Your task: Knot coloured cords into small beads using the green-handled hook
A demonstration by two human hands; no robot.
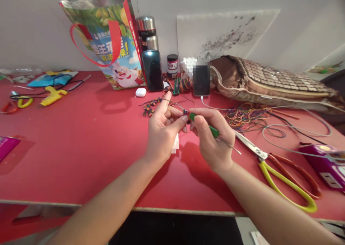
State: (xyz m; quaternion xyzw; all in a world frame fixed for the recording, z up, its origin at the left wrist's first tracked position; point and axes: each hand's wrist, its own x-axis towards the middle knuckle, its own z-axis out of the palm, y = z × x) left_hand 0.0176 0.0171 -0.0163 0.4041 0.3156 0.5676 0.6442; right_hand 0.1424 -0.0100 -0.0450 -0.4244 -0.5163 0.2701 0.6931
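Both my hands meet above the middle of the red table (pixel 81 148). My left hand (pixel 161 130) pinches a thin braided cord of mixed colours (pixel 151 106) that trails back over the table. My right hand (pixel 212 137) grips a green-handled hook tool (pixel 212 130), its metal tip at the cord between my left fingers and its thin tail sticking out to the right. A small white piece (pixel 175 144) lies under my left hand.
Large scissors (pixel 283 169) with yellow and red handles lie at the right, by a purple box (pixel 323 164). A tangle of coloured threads (pixel 248 115), two upright phones (pixel 152 70) (pixel 201 80), a printed bag (pixel 113 40), a flask and a woven pouch (pixel 269 79) line the back.
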